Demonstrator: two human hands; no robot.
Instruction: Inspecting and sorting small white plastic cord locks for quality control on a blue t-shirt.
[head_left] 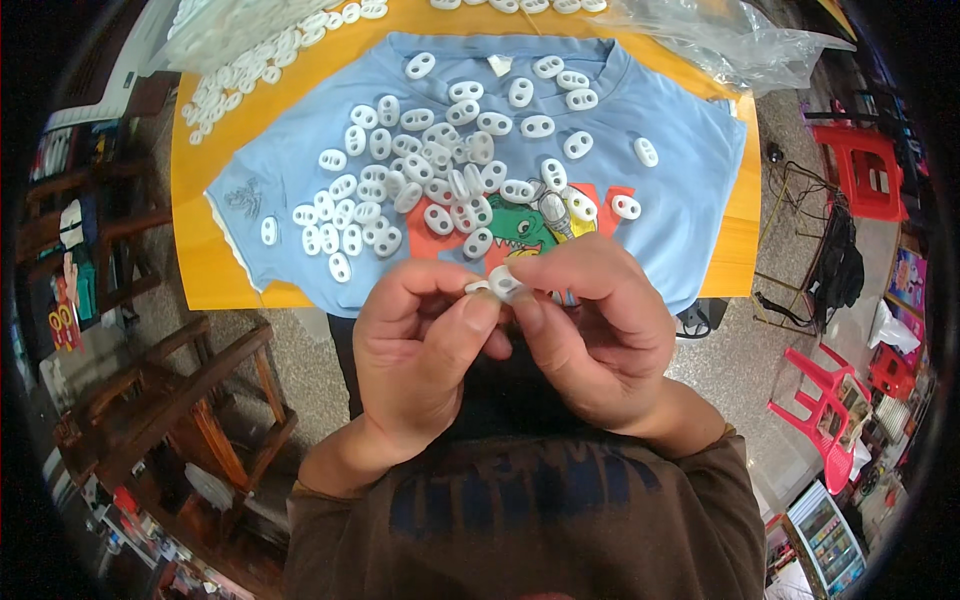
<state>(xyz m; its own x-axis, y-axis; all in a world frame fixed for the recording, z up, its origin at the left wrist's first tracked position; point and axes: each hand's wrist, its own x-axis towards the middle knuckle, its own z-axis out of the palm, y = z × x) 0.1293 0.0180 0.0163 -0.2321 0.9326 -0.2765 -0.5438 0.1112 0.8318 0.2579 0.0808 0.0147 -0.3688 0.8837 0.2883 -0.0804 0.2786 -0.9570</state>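
Just past the near edge of the table, my left hand (420, 345) and my right hand (605, 340) meet with their thumbs and forefingers pinched together. My right hand grips a white oval plastic piece (507, 282) with holes in it. A smaller white bit (478, 287) shows at the left fingertips, touching or very close to that piece; its full shape is hidden by the thumb. Beyond my hands, many loose white two-hole oval pieces (437, 155) lie scattered and partly heaped on a light blue T-shirt (680, 220) with a green cartoon print.
The shirt is spread over a yellow wooden table (225, 275). More white pieces (240, 80) lie at the far left by a clear plastic bag (235, 25). Another clear bag (740, 45) rests far right. Dark wooden stools (190, 400) stand left; red plastic stools (860, 170) stand right.
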